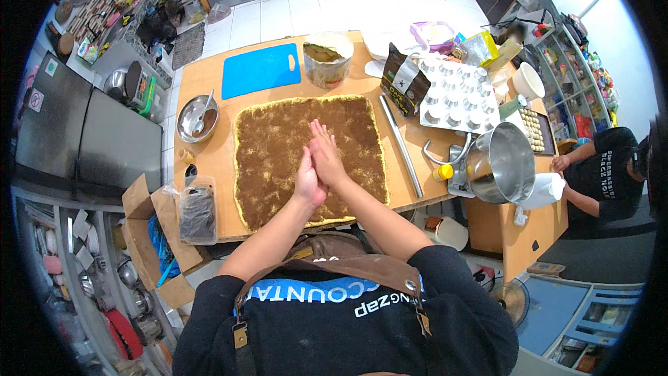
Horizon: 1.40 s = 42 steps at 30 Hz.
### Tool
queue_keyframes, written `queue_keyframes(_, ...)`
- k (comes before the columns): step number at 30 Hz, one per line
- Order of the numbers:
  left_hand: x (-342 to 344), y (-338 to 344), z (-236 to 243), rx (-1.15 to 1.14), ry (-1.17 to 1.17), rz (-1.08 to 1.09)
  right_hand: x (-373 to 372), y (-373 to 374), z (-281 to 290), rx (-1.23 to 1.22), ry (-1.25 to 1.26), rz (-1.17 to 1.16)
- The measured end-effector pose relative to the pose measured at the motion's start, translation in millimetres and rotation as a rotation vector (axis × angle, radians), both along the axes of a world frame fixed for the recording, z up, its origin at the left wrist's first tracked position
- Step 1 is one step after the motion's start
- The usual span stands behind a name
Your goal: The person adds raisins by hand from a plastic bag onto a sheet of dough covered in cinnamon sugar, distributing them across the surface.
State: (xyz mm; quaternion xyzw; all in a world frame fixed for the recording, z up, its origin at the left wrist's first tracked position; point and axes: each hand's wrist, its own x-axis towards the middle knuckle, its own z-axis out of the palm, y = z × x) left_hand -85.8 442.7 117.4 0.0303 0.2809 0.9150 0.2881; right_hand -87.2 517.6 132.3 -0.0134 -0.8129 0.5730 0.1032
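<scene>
My left hand (308, 179) and my right hand (325, 153) meet palm to palm above a rolled-out sheet of dough (268, 139) covered in brown powder, with pale yellow edges. Both have fingers stretched out, the left's partly hidden behind the right's; I see no object held. A steel rod (402, 146) lies just right of the dough. To the left sits a metal bowl (188, 125) with a spoon (202, 115) in it. Behind the dough are a blue cutting board (250, 69) and a large tub (327, 73), with a dark package (402, 87) at the right.
A muffin tray (452, 94), mixer bowl (501, 160) and tray of dough balls (536, 132) crowd the table's right. A co-worker (605, 174) is at that end. An open cardboard box (139, 216) and plastic container (198, 219) are near left; a refrigerator (111, 153) stands beyond.
</scene>
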Motion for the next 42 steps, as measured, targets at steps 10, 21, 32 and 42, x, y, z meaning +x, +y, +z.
queue_keyframes(10,7.7,-16.5,-24.2,0.112,-0.221,0.048,23.9,-13.5,-16.8,0.581,0.06,0.21)
queue_keyframes(21,0.5,-24.8,-27.8,0.28,-0.509,0.056,15.5,40.1,-16.8,-0.152,0.027,0.109)
queue_keyframes(32,15.1,-16.8,-48.5,-0.051,-0.583,0.027,63.3,5.6,-33.0,0.213,0.036,0.005)
queue_keyframes(42,18.4,-27.1,-58.0,-0.114,-0.744,-0.036,58.4,29.0,-27.0,0.078,-0.11,0.067)
